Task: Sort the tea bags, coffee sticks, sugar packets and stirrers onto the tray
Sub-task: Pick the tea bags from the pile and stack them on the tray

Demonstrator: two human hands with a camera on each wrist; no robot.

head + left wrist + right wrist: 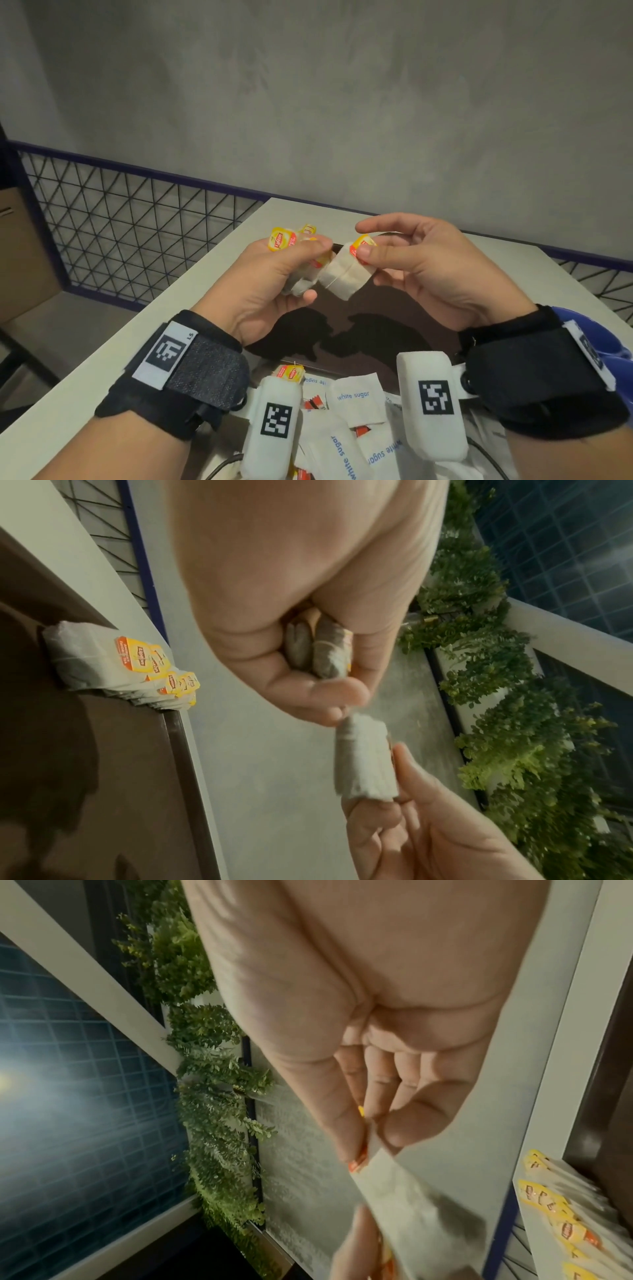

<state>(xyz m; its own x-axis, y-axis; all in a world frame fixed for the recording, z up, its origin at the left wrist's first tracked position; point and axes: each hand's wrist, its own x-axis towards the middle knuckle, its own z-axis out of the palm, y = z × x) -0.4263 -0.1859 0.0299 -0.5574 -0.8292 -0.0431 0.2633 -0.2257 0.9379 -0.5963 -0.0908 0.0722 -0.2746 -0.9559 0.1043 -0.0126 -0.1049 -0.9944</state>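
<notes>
Above the dark tray (394, 329), several tea bags (301, 274) are clenched in the left hand (274, 274); one tea bag (346, 274) is pinched by the right hand (428, 267).

Grey wall (308, 85), wire fence (137, 240), white table (102, 342).

tea bags (344, 274): showing matt, fibrous filter paper; tags looking glossy
sugar packets (354, 397): looking like matt white paper
tray (387, 318): showing dark brown, smooth, maybe plastic
table (171, 318): showing smooth matt off-white
wall (308, 102): looking rough grey concrete
</notes>
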